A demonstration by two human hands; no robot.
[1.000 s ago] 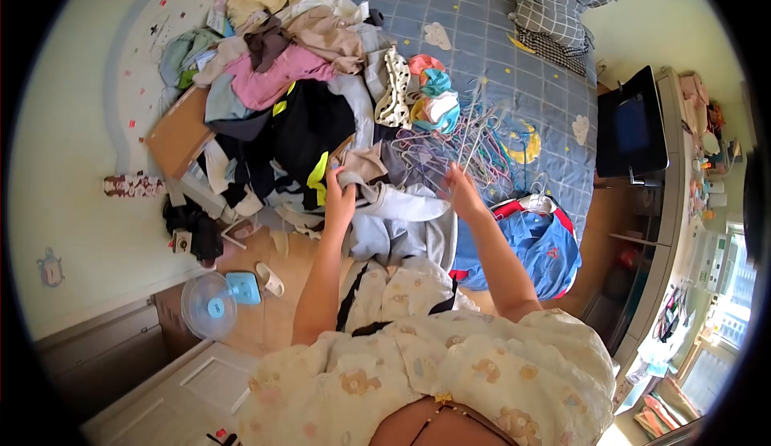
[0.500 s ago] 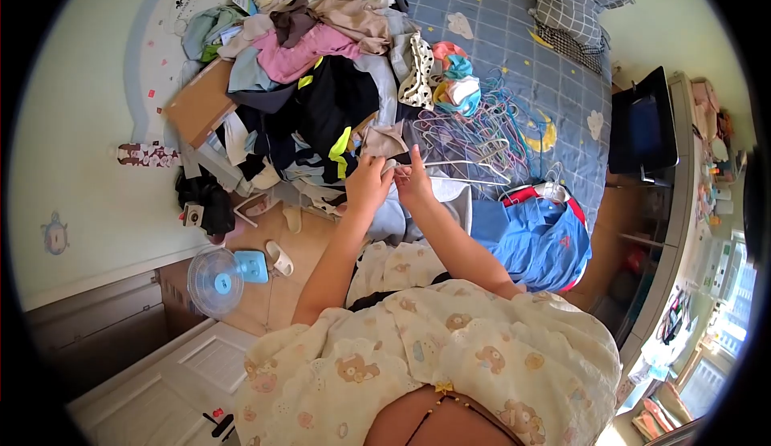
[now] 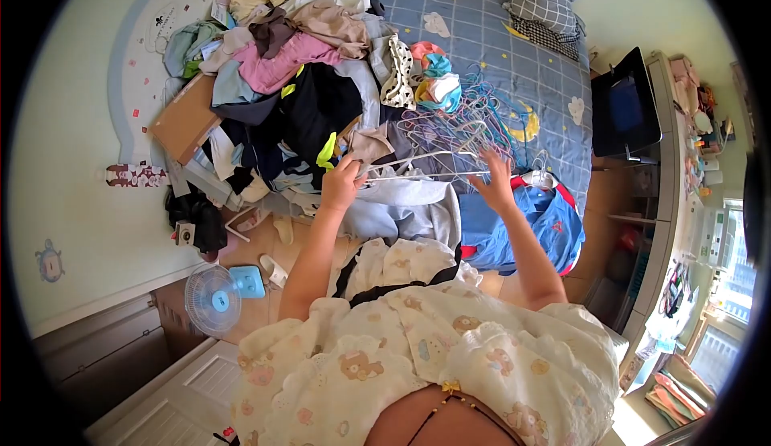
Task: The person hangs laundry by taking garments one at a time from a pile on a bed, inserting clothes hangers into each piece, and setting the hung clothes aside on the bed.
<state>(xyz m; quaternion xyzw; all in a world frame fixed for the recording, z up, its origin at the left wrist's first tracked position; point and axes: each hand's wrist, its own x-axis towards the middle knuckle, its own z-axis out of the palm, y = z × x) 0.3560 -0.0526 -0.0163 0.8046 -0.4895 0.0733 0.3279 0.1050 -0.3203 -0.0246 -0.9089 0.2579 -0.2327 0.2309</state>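
Note:
A white hanger (image 3: 426,157) stretches between my hands above the bed's near edge. My left hand (image 3: 343,183) is closed around one end of it. At its other end my right hand (image 3: 495,179) has its fingers spread beside the wire; whether they touch it is unclear. Below lies a light grey garment (image 3: 409,205). A pile of tangled hangers (image 3: 474,117) rests on the bed just beyond. Right of the grey garment is a blue garment with red trim (image 3: 534,221), with hangers at its collar.
A large clothes heap (image 3: 297,117) covers the left of the bed (image 3: 482,28). A cardboard box (image 3: 185,117) leans there. On the floor at left are a fan (image 3: 213,300) and slippers (image 3: 273,269). A black monitor (image 3: 626,105) stands at right.
My hands came together on the white hanger, then moved apart again. The right hand has moved right and its fingers have spread. The view has shifted slightly.

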